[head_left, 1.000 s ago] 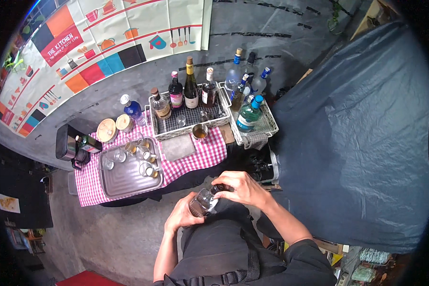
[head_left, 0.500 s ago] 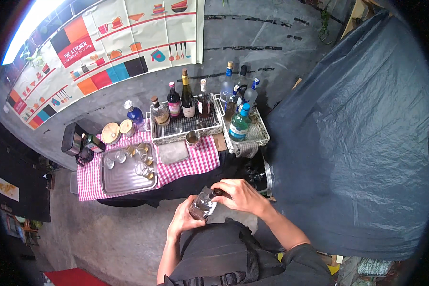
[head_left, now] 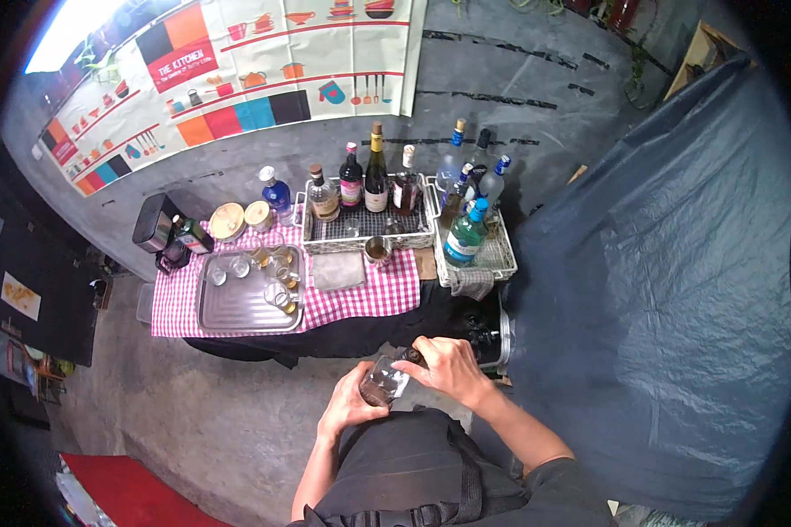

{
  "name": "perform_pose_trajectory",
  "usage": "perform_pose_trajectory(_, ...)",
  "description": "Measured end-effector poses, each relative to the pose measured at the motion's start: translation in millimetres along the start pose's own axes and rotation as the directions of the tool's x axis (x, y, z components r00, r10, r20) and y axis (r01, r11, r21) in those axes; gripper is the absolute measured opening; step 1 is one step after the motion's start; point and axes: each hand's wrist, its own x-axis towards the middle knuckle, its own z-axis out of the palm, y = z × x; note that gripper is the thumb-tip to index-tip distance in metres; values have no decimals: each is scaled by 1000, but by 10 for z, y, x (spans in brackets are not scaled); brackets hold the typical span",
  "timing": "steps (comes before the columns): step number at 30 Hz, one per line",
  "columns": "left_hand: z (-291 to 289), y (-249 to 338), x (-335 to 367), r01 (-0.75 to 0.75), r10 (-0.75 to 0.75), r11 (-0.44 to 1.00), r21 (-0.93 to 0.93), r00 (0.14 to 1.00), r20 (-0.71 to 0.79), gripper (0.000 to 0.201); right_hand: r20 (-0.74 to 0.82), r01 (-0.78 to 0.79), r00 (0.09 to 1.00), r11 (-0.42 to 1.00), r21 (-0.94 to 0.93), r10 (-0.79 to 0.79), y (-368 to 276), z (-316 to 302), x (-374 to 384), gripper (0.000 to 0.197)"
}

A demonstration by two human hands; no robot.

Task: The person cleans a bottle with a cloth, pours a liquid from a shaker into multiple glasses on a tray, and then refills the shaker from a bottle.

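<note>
Close to my body, in front of the table, my left hand is wrapped round a clear glass bottle, which tilts with its neck up to the right. The fingers of my right hand close on the dark cap at the bottle's top. I cannot tell whether that cap is still seated on the neck, because my fingers cover part of it. Farther off, on the table, lies a metal tray with several small glasses, some with amber liquid.
A red-checked cloth covers the table. White wire baskets hold several bottles; a metal cup and folded grey cloth stand before them. Left are a black appliance and round lidded tubs. A dark sheet hangs right.
My view has swung a little, so the table and wall sit farther right and more red shows at lower left. Both hands keep their hold on the bottle and its cap.
</note>
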Motion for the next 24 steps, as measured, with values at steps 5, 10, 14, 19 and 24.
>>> perform_pose_trajectory(5,-111,-133,-15,19,-23,999,-47,997,-76,78,-87,66,995,985,158,-52,-102,59,266,43)
perform_pose_trajectory(10,-268,-312,7,-13,6,999,-50,991,-134,79,90,81,989,945,315,-115,-156,176,436,35)
perform_pose_trajectory(14,-413,-424,19,-7,1,999,-43,989,-148,80,145,22,988,989,145,-44,-287,304,612,34)
perform_pose_trajectory(19,-567,-553,35,12,-21,998,-59,988,-151,80,-1,113,993,947,299,-118,-406,408,749,37)
perform_pose_trajectory(24,-641,-716,44,50,-55,998,-36,987,-148,80,112,-62,992,998,11,60,-442,660,806,52)
